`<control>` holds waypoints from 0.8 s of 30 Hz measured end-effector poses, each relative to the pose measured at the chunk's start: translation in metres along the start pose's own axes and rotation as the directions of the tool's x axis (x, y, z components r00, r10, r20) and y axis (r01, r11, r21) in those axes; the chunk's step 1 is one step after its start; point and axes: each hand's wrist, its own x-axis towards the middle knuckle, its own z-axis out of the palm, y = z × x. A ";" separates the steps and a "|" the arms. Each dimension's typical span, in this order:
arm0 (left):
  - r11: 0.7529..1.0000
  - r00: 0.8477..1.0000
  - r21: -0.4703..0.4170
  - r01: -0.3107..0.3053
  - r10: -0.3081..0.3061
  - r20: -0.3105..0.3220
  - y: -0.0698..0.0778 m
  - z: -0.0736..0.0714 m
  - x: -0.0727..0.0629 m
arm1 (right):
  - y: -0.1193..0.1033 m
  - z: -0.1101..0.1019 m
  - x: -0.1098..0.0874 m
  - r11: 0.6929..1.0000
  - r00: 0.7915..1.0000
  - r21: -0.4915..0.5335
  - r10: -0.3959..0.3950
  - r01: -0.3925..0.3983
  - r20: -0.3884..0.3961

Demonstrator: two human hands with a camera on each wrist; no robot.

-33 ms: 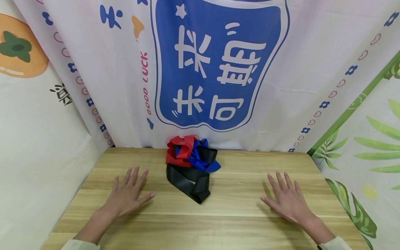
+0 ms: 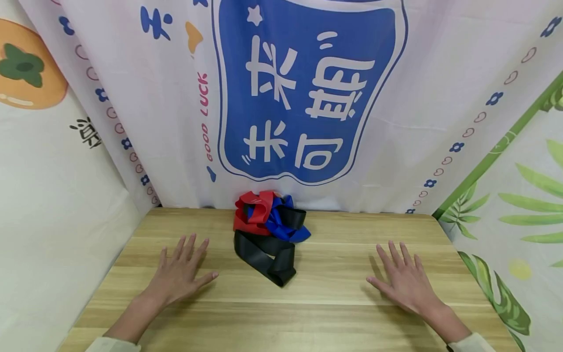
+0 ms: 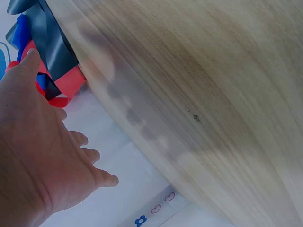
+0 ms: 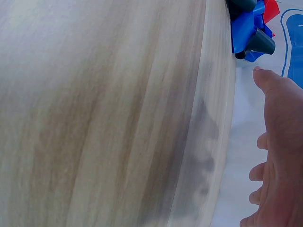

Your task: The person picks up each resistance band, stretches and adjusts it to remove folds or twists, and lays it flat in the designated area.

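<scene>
A loose heap of wide, satiny ribbons lies at the back middle of the wooden table (image 2: pixel 325 318). The red ribbon (image 2: pixel 252 227) is on the left of the heap, the blue ribbon (image 2: pixel 301 235) on the right. In front, a black ribbon (image 2: pixel 259 256) loops toward me, and a black loop also shows among the blue. My left hand (image 2: pixel 176 278) is held over the table left of the heap, palm down, fingers spread, holding nothing. Farther off on the right, my right hand (image 2: pixel 406 283) has the same pose, also without anything in it. Both cast shadows on the wood.
Behind the table hangs a white printed curtain (image 2: pixel 176 146) with a large blue panel, right at the back edge behind the ribbons. A white cloth with an orange fruit print (image 2: pixel 31 63) is at the left, and one with green leaves (image 2: pixel 510 303) at the right.
</scene>
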 end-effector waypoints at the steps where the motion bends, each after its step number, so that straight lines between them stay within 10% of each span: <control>1: 1.000 1.000 0.000 -0.001 0.001 -0.001 0.000 0.000 0.000 | 0.000 0.000 0.000 1.000 1.000 0.000 0.000 0.000 0.001; 24: 0.999 0.999 -0.008 -0.042 0.042 -0.010 0.001 0.002 0.008 | -0.010 0.004 0.011 0.998 0.999 0.011 -0.054 0.054 -0.001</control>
